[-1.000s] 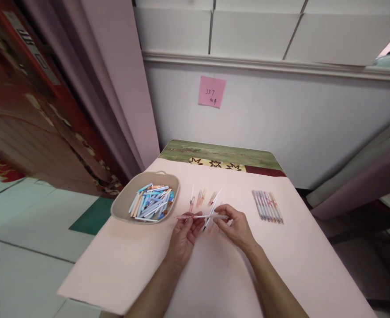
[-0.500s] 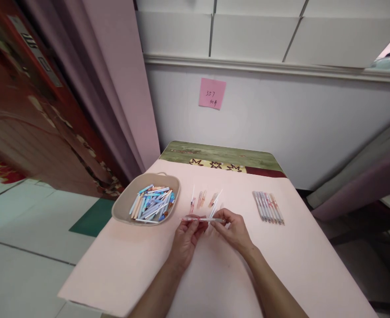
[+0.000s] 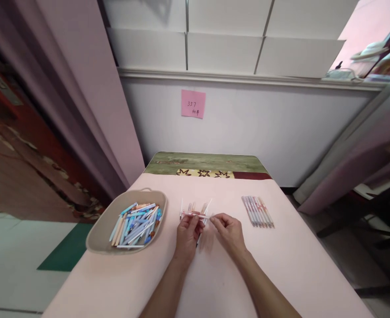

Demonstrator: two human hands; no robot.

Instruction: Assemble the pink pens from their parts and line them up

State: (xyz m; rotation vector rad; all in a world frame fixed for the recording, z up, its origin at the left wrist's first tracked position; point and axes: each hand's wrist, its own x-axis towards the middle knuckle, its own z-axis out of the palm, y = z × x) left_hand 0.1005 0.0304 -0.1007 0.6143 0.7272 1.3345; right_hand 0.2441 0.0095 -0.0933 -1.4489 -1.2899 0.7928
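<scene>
My left hand [image 3: 186, 236] is closed around a slim clear-and-pink pen [image 3: 197, 214], held level above the table. The fingers of my right hand [image 3: 228, 230] pinch together at the pen's right end. Just beyond my hands lie several pen parts: short pinkish barrel pieces [image 3: 204, 207] and thin white refills [image 3: 208, 205], partly hidden behind the held pen and my fingers. To the right, a row of finished-looking pens [image 3: 257, 212] lies side by side on the table.
A beige basket [image 3: 97, 227] with a loose pile of blue, lilac and peach pen parts [image 3: 137, 223] stands at the left on the pale pink table cover [image 3: 142, 282]. Behind the table is a white wall with a pink note [image 3: 193, 104]; curtains hang at both sides.
The view has turned slightly right, so table things appear shifted left. The pen stays between both hands; my right hand's pinch is now at the very end of a thin whitish part.
</scene>
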